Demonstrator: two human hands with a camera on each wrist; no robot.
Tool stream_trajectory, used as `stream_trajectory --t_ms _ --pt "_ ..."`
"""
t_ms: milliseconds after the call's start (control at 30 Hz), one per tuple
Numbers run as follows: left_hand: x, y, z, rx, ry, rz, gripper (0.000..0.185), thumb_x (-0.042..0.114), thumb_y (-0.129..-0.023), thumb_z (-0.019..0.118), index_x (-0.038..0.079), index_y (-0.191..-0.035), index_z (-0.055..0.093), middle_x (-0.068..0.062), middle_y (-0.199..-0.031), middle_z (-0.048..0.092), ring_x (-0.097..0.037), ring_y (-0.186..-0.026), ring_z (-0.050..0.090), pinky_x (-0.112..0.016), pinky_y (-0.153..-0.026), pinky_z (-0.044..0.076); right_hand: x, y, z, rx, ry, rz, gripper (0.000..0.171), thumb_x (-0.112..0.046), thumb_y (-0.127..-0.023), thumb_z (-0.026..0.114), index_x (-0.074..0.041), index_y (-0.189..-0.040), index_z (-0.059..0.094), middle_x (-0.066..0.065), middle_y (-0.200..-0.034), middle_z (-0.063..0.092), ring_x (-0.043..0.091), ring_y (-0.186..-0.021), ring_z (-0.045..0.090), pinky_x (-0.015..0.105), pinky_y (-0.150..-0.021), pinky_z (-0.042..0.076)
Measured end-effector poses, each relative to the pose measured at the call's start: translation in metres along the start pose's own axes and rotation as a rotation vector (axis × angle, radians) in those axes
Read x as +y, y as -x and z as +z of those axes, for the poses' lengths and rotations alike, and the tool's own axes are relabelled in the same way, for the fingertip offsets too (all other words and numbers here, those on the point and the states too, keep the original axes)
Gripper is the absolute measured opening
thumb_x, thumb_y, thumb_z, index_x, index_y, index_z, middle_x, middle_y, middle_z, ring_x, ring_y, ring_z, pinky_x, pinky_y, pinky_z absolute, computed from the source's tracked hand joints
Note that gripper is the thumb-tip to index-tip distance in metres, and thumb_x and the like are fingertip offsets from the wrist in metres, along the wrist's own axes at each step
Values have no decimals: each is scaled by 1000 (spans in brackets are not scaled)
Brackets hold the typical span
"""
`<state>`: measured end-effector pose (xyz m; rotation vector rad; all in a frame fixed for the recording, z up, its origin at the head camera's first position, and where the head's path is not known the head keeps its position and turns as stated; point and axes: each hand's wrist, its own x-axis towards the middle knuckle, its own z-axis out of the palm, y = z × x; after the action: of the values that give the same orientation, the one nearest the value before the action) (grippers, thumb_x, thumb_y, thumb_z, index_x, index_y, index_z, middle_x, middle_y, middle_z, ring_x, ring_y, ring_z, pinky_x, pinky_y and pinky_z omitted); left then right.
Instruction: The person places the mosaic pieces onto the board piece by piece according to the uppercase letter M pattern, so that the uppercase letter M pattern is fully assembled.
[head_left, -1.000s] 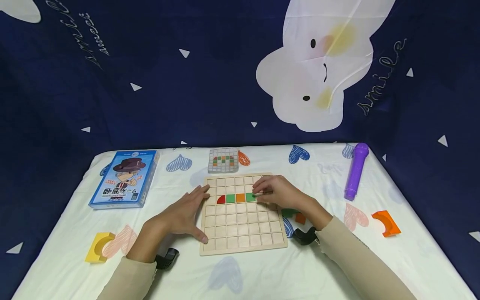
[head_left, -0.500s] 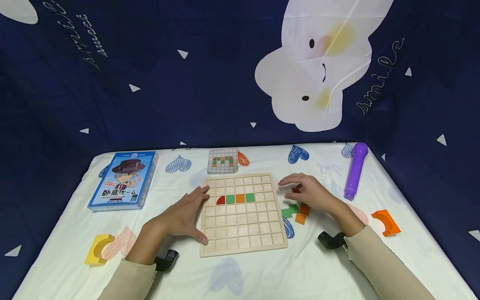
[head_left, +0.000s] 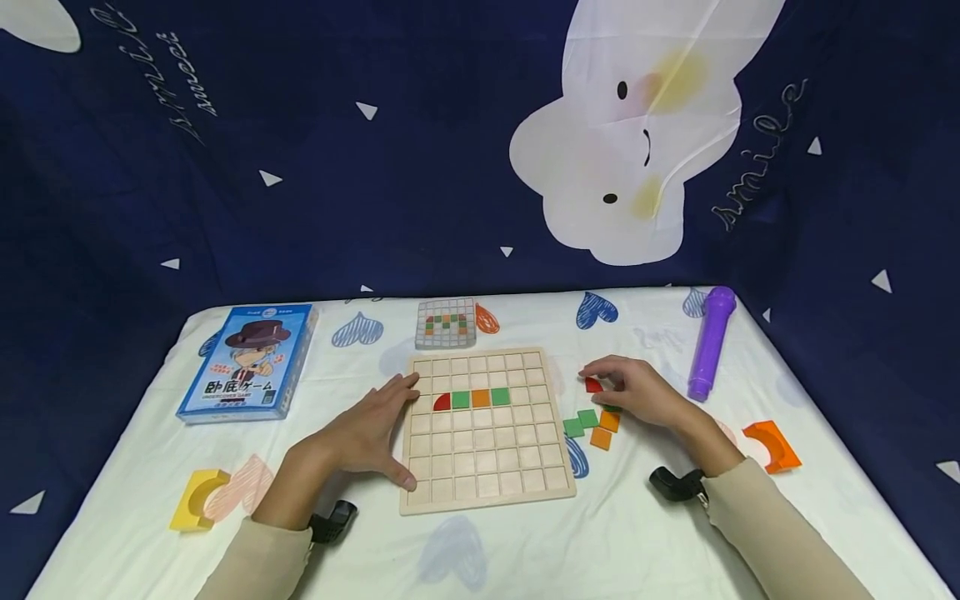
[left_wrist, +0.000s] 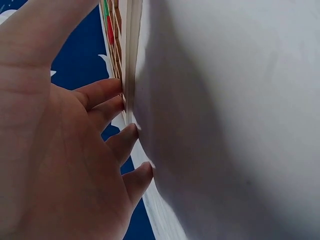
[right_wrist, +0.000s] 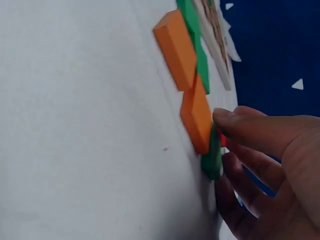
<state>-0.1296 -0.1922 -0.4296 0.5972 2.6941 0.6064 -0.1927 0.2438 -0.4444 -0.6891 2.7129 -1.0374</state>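
While the left hand (head_left: 367,433) lies flat with straight fingers against the left edge of the wooden grid board (head_left: 486,467), steadying it, the right hand (head_left: 637,393) is over on the cloth just right of the board, fingertips pinching a red quarter-round tile (head_left: 594,385). That tile sits off the board, beside the loose pile.

On progress: four tiles are seated in one row of the board, a red quarter-round (head_left: 442,402), a green square (head_left: 461,399), an orange square (head_left: 481,397) and another green square (head_left: 500,396). By my judgement the row is only partly filled and every other cell looks bare, so most of the pattern is left. The small pattern card (head_left: 446,322) at the far edge shows more coloured cells than that.

Counting the loose stock beside the right hand: two green squares (head_left: 581,423), two orange squares (head_left: 604,429), plus the red piece in the fingers; the right wrist view hints at another green under the fingers, though I cannot tell for sure.
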Motion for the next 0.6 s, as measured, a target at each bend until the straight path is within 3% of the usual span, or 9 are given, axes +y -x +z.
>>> stream_trajectory --t_ms 200,367,600 --pt "0 -1 -1 10 3 1 132 64 -49 95 0 -151 41 -13 -172 21 -41 -160 17 -62 -129 22 2 -6 2 41 31 -4 33 -5 -85 79 -11 -117 76 5 -116 75 18 -98 60 21 -81 48" --pt "-1 1 0 12 17 5 133 65 -48 95 0 -151 41 -13 -172 21 -41 -160 17 -63 -128 22 2 -4 4 26 34 37 32 -6 -85 79 -12 -116 76 4 -111 75 16 -90 56 19 -75 46" --pt "-3 2 2 23 24 20 133 66 -48 94 -1 -151 42 -14 -171 22 -42 -159 18 -64 -128 22 1 -3 5 16 44 47 31 -7 -86 78 -13 -116 76 3 -111 75 15 -92 57 20 -78 48"
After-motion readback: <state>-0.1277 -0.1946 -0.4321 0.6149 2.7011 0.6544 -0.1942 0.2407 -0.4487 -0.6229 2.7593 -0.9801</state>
